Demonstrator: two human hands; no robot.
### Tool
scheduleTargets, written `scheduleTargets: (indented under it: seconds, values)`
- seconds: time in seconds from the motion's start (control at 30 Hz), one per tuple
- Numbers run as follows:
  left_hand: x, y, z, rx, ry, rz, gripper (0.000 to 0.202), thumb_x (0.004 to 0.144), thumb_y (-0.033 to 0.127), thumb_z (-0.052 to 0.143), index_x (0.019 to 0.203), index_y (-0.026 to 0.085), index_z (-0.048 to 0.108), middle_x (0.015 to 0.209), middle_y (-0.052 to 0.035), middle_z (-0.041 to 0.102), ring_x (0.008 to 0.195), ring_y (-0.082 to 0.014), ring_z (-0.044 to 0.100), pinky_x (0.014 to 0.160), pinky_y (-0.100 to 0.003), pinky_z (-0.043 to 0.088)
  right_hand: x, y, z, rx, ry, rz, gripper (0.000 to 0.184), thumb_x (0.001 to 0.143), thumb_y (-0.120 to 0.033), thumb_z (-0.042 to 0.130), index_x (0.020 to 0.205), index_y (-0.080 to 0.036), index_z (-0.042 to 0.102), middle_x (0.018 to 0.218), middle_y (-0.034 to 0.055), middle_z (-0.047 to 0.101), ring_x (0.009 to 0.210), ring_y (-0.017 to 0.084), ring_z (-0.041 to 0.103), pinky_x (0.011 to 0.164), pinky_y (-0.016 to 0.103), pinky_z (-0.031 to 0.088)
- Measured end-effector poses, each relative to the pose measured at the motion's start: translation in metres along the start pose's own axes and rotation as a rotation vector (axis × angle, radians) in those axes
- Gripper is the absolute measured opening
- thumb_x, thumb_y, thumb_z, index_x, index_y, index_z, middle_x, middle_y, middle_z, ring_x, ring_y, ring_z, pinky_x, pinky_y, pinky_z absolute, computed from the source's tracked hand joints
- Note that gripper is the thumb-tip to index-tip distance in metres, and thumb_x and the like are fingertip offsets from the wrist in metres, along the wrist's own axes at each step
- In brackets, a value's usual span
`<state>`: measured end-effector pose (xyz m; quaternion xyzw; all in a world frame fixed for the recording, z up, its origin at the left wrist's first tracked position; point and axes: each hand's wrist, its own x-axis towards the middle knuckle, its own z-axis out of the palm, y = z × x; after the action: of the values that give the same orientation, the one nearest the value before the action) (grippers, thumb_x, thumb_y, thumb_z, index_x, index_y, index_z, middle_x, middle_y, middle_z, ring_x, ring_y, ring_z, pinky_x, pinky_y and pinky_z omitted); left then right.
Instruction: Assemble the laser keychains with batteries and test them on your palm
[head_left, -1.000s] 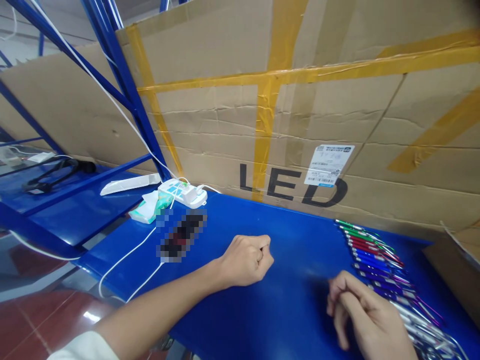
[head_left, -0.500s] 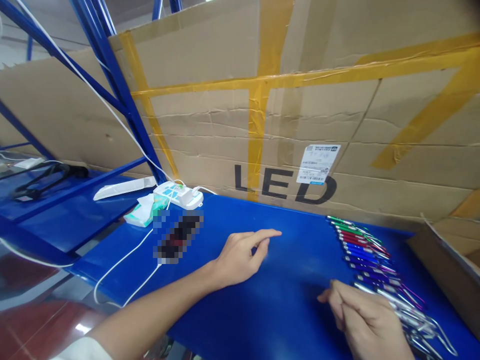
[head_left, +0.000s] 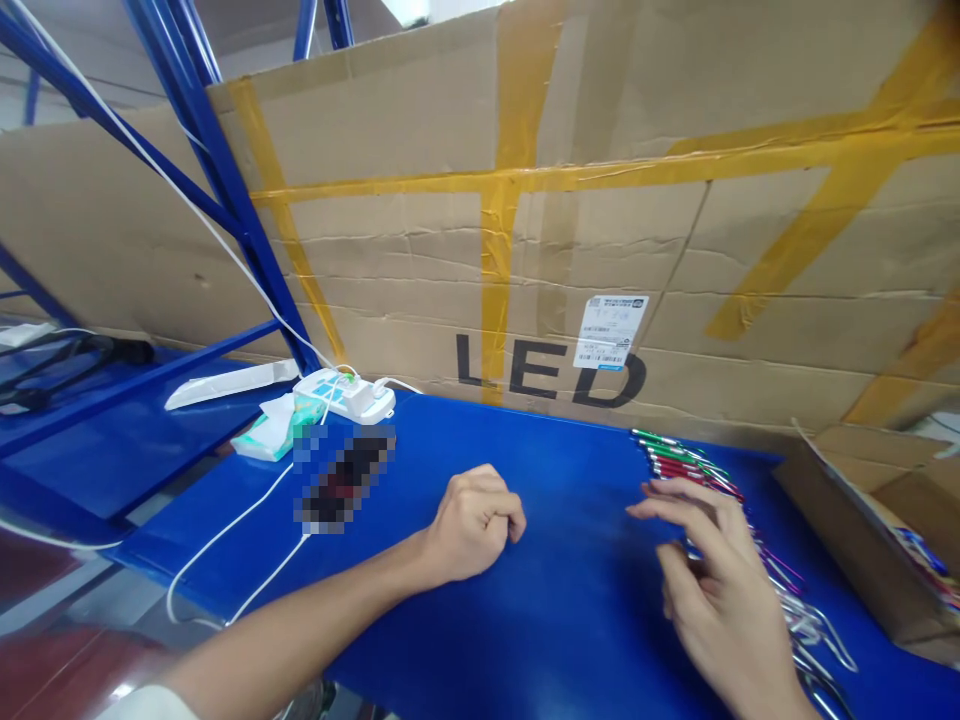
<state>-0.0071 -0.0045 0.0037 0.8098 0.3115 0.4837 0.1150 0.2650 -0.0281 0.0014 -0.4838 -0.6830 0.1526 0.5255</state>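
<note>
My left hand [head_left: 474, 524] is closed, its fingers curled in over the blue tabletop [head_left: 570, 600]; nothing shows in it. To the right, my right hand [head_left: 716, 585] is open, thumb and fingers apart, with nothing visible between them. It hovers at the left side of a row of slim shiny pens [head_left: 679, 456] and covers the middle of that row. Green and red pens show beyond the fingers. Silver pieces with bent wire loops [head_left: 817, 630] lie by the wrist.
A large cardboard sheet [head_left: 420, 270] marked LED stands behind the table. At right is an open cardboard box [head_left: 847, 540] with colourful items inside. At left lie a power strip [head_left: 360, 398], a tissue pack [head_left: 270, 430], a blurred-out dark object [head_left: 349, 485] and a white cable [head_left: 247, 520].
My left hand has curled its outstretched index finger in. My right hand has moved up towards the pens' far end and opened from a closed pose. The view has turned slightly right.
</note>
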Motion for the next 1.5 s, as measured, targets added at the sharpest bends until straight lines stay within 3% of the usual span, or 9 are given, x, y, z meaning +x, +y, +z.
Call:
scheduleTargets:
  seconds: [0.23,0.4,0.5,0.63,0.83,0.97,1.13,1.37,1.5]
  values:
    - [0.007,0.008,-0.005,0.054,-0.081,-0.24,0.037,0.1,0.004,0.04,0.099,0.022,0.072,0.055,0.0042,0.068,0.078,-0.0193,0.066,0.09,-0.036,0.052,-0.002,-0.005,-0.001,-0.036,0.086,-0.116,0.028,0.099,-0.011,0.048,0.081,-0.026,0.062,0.108,0.0103,0.058,0.099,0.027,0.07,0.054,0.031,0.06]
    - [0.015,0.003,-0.01,0.082,-0.028,-0.188,0.058,0.085,-0.006,0.038,0.115,0.023,0.078,0.139,-0.0035,0.075,0.149,-0.0249,0.051,0.124,-0.05,0.043,-0.001,0.0,-0.001,-0.041,0.063,-0.199,0.033,0.097,-0.007,0.045,0.109,-0.027,0.068,0.106,0.007,0.071,0.098,0.024,0.073,0.081,0.038,0.065]
    - [0.013,-0.004,-0.011,-0.055,-0.108,-0.143,0.048,0.069,-0.005,0.038,0.076,0.021,0.078,0.11,-0.0023,0.084,0.108,-0.0207,0.075,0.099,-0.037,0.059,-0.001,0.001,-0.003,-0.022,0.091,-0.178,0.03,0.098,-0.008,0.046,0.108,-0.026,0.067,0.09,0.003,0.072,0.081,0.02,0.073,0.073,0.032,0.062]
    - [0.005,-0.008,-0.01,-0.204,-0.105,-0.168,0.03,0.061,0.002,0.038,0.049,0.019,0.059,0.052,0.0012,0.061,0.047,-0.0104,0.053,0.049,-0.023,0.039,-0.003,0.001,-0.004,0.171,-0.05,-0.067,0.03,0.105,-0.013,0.042,0.113,-0.025,0.068,0.086,0.0012,0.077,0.059,0.014,0.071,0.05,0.024,0.056]
    - [0.002,-0.004,-0.006,-0.17,-0.152,-0.331,0.034,0.086,0.004,0.04,0.096,0.019,0.068,0.054,0.0082,0.039,0.048,-0.011,0.035,0.052,-0.025,0.028,-0.002,0.001,-0.008,0.148,-0.244,-0.097,0.037,0.088,-0.008,0.043,0.088,-0.025,0.075,0.056,-0.0064,0.066,0.044,0.013,0.062,0.048,0.024,0.05]
    - [0.01,0.0,-0.009,-0.073,-0.187,-0.293,0.036,0.106,0.015,0.038,0.132,0.021,0.061,0.075,0.0042,0.058,0.07,-0.0151,0.053,0.075,-0.029,0.043,-0.003,0.005,-0.013,0.052,-0.201,-0.111,0.029,0.077,-0.01,0.042,0.063,-0.025,0.062,0.05,-0.0063,0.05,0.042,0.012,0.049,0.046,0.025,0.038]
    - [0.019,-0.002,-0.012,0.134,-0.091,-0.186,0.022,0.109,0.036,0.058,0.093,0.021,0.061,0.097,-0.0038,0.071,0.094,-0.0198,0.059,0.09,-0.035,0.045,0.012,0.004,-0.025,-0.005,-0.16,-0.014,0.026,0.086,-0.012,0.044,0.081,-0.026,0.066,0.052,-0.0068,0.05,0.045,0.015,0.049,0.05,0.027,0.042]
    - [0.015,-0.015,-0.013,0.122,-0.074,-0.013,0.04,0.098,0.007,0.047,0.064,0.022,0.03,0.099,-0.0061,0.08,0.101,-0.0201,0.073,0.093,-0.036,0.049,0.019,0.006,-0.075,-0.369,0.089,-0.2,0.008,0.1,-0.035,0.061,0.097,-0.028,0.064,0.076,0.0015,0.058,0.078,0.024,0.058,0.073,0.037,0.048]
    - [0.01,-0.021,-0.019,0.226,-0.145,0.141,0.029,0.086,0.005,0.046,0.064,0.023,0.041,0.063,0.0012,0.064,0.054,-0.0131,0.053,0.059,-0.029,0.038,-0.013,0.019,-0.095,-0.514,0.113,-0.288,0.01,0.099,-0.026,0.058,0.101,-0.029,0.067,0.078,0.0042,0.064,0.087,0.028,0.063,0.072,0.038,0.049]
